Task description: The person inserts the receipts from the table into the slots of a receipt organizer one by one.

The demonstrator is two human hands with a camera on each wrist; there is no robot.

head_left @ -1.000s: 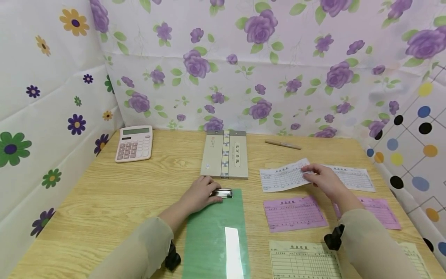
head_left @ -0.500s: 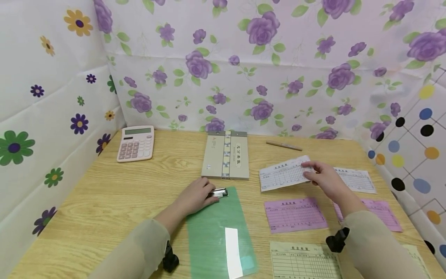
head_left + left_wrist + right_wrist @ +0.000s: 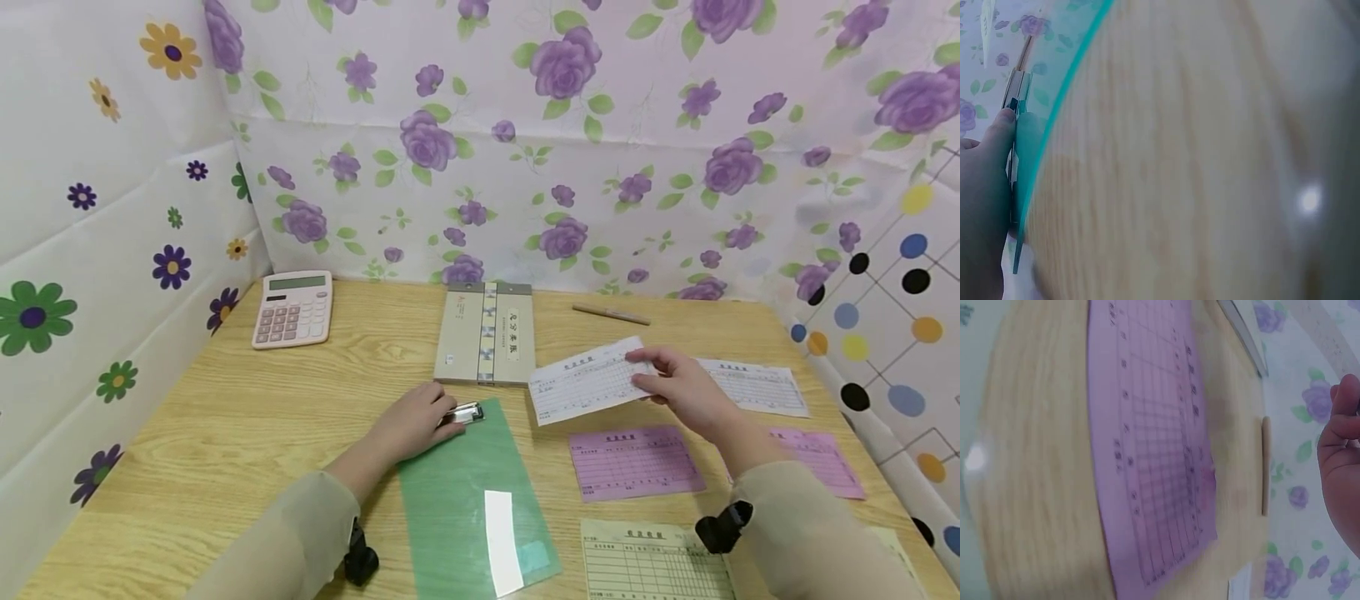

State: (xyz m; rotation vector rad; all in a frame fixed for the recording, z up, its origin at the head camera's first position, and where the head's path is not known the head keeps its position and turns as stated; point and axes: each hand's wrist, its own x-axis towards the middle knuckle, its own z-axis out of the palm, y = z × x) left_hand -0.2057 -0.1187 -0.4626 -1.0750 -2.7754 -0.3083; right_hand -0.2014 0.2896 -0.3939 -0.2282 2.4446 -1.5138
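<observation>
In the head view, my left hand [image 3: 412,423] grips the metal clip [image 3: 467,412] at the top of a green see-through clipboard [image 3: 450,483]. The left wrist view has my thumb [image 3: 1001,128] on that clip [image 3: 1016,87], the board seen nearly edge-on. Between thumb and fingers, my right hand [image 3: 684,387] pinches the right end of a white receipt slip [image 3: 577,387], which hangs tilted above the table. Below it lies a pink slip [image 3: 637,464]. In the right wrist view, the pink slip [image 3: 1147,444] fills the middle, and my right hand [image 3: 1341,456] is at the edge.
Another white slip [image 3: 761,387], a second pink slip [image 3: 821,462] and yellow slips [image 3: 648,554] lie on the right. A ledger book [image 3: 457,333], a pen [image 3: 611,314] and a pink calculator [image 3: 292,309] are at the back, before a flowered cloth wall [image 3: 495,200].
My right hand has raised the white slip and carried it left, toward the clipboard. With my left hand on its clip, the clipboard has turned, its top shifting left and its lower end right.
</observation>
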